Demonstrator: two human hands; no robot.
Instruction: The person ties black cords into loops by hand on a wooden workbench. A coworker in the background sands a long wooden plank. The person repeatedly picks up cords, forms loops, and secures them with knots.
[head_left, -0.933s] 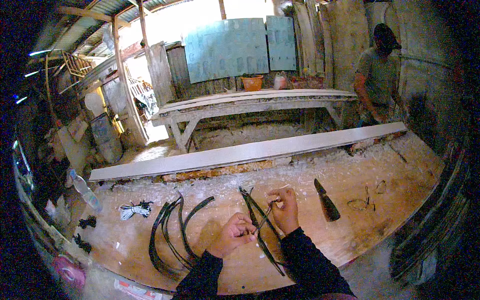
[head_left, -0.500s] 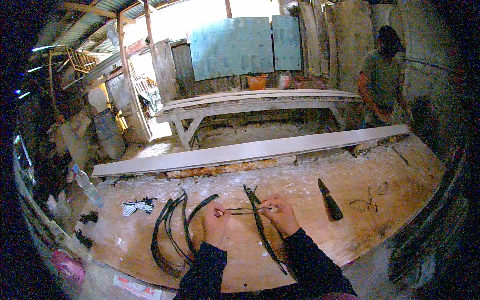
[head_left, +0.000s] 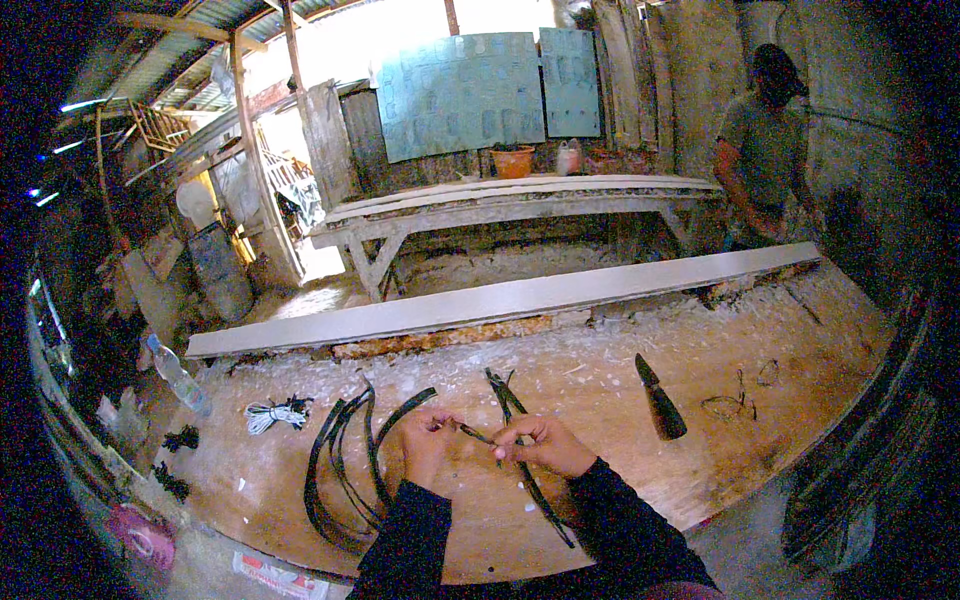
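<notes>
Cord: 1, dark [head_left: 477, 434], taut between both hands, over the near half of the table [head_left: 615, 410].
Left hand [head_left: 427, 442]: finger and thumb pinched on the cord.
Right hand [head_left: 545, 446]: fingertips likewise clamped on the cord.
Curved strips [head_left: 313, 475]: left of left hand; overlapping, count unclear.
Straighter strips [head_left: 537, 502]: at least 2, below right hand, running toward near edge.
Knife [head_left: 660, 405]: 1, toward right edge.
Black bundles [head_left: 173, 482]: 2, by left edge.
White board [head_left: 500, 298]: 1, along far edge.

Left hand [head_left: 425, 445]: pinching a thin dark cord [head_left: 474, 433]
Right hand [head_left: 550, 446]: gripping the same cord
Knife [head_left: 662, 411]: on the counter [head_left: 740, 465], rightward
</notes>
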